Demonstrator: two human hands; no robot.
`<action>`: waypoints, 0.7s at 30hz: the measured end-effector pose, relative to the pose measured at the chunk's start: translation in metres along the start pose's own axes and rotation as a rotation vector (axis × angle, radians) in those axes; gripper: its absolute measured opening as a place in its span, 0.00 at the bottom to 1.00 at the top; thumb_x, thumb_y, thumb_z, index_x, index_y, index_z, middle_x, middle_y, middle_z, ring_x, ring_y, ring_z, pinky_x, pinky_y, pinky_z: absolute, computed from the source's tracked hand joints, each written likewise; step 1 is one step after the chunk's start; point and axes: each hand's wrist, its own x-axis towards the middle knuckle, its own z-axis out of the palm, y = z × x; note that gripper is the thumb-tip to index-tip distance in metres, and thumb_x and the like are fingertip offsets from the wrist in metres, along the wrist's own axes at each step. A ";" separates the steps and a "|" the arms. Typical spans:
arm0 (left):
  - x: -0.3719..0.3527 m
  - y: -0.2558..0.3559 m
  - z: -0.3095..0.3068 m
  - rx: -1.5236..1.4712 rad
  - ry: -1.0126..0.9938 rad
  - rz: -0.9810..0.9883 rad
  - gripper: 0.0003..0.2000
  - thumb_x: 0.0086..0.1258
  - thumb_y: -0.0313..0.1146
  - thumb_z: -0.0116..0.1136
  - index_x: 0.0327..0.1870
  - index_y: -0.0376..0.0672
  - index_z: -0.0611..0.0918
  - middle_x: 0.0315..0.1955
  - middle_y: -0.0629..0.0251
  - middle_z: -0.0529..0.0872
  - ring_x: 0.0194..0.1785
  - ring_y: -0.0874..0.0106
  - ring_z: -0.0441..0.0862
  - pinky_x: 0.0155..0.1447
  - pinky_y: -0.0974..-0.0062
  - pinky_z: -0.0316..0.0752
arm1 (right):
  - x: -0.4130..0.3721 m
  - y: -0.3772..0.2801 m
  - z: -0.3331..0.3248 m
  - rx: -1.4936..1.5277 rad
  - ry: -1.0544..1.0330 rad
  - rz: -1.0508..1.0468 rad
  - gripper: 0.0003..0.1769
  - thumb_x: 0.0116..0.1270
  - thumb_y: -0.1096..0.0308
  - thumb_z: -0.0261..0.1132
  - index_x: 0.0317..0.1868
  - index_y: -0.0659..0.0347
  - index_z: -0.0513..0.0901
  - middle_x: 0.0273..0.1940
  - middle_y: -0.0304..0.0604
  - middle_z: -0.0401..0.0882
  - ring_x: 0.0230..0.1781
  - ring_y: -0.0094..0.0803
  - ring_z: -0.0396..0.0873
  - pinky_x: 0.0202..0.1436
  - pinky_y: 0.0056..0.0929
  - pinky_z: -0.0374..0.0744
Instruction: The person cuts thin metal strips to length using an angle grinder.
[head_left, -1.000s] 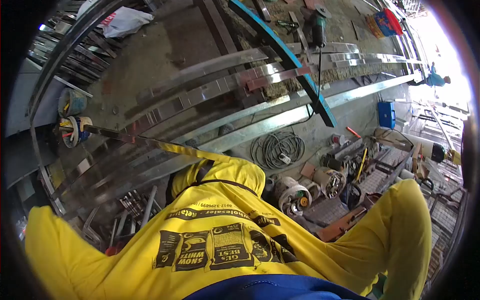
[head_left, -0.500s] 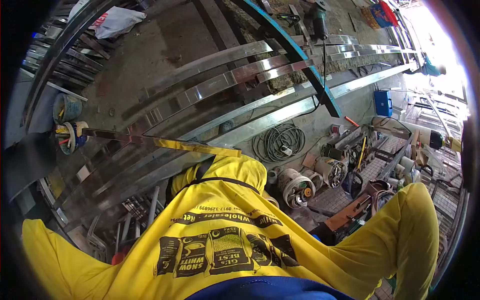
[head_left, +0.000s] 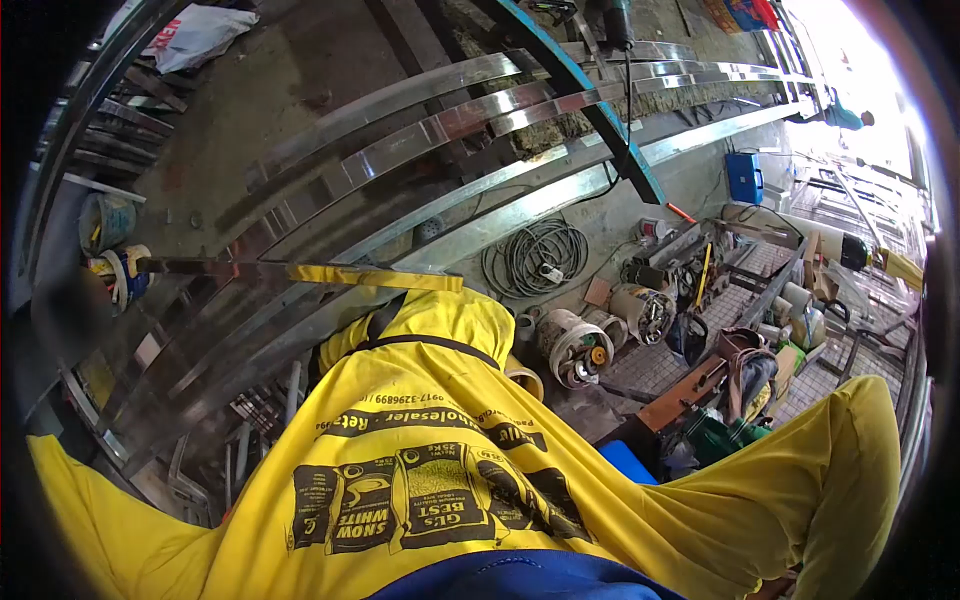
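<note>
Seen from the head, looking down over a yellow shirt (head_left: 430, 450) printed with black sack pictures and filling the lower half. One yellow sleeve (head_left: 90, 520) at 7 o'clock, the other (head_left: 850, 470) at 4 o'clock. Neither of the hands in sight: both hidden past the sleeves and shirt, so no telling whether open or closed, nor what is held.

Nearest thing: a flat steel bar (head_left: 300, 272), lying almost level at 9 to 10 o'clock. Near end just above the shirt's shoulder, mirroring its yellow; far end by the paint buckets (head_left: 105, 220) at 9 o'clock. Impossible to say whether gripped or merely resting.

Beyond it, at 11 to 1 o'clock, long curved polished steel tubes (head_left: 440, 125) side by side over the concrete floor (head_left: 290, 90). Crossing over them, a blue beam (head_left: 590, 100) slanting down from 12 o'clock. An angle grinder (head_left: 617, 20) at 12 o'clock, cord trailing down.

A coiled cable (head_left: 535, 260) on the floor just right of centre. A round motor drum (head_left: 575, 350) below the coil, close to the shirt. A blue box (head_left: 743, 177) at 2 o'clock. A white sack (head_left: 195, 35) at 11 o'clock. Far off at 1 o'clock, another person (head_left: 840, 115) in bright daylight.
</note>
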 end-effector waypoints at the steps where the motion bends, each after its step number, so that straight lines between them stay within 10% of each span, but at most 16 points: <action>1: 0.003 0.001 -0.003 0.001 -0.007 0.013 0.12 0.75 0.40 0.64 0.55 0.55 0.80 0.50 0.72 0.77 0.46 0.75 0.78 0.48 0.71 0.78 | -0.001 0.000 0.002 -0.006 0.005 0.006 0.26 0.73 0.54 0.69 0.65 0.56 0.79 0.56 0.49 0.84 0.54 0.46 0.83 0.64 0.45 0.77; 21: 0.040 0.009 -0.014 0.043 -0.048 0.163 0.16 0.76 0.42 0.64 0.60 0.54 0.78 0.57 0.68 0.74 0.52 0.71 0.77 0.50 0.69 0.79 | -0.026 -0.019 0.000 -0.022 0.077 -0.045 0.27 0.73 0.53 0.69 0.67 0.55 0.79 0.60 0.50 0.82 0.58 0.47 0.82 0.69 0.46 0.73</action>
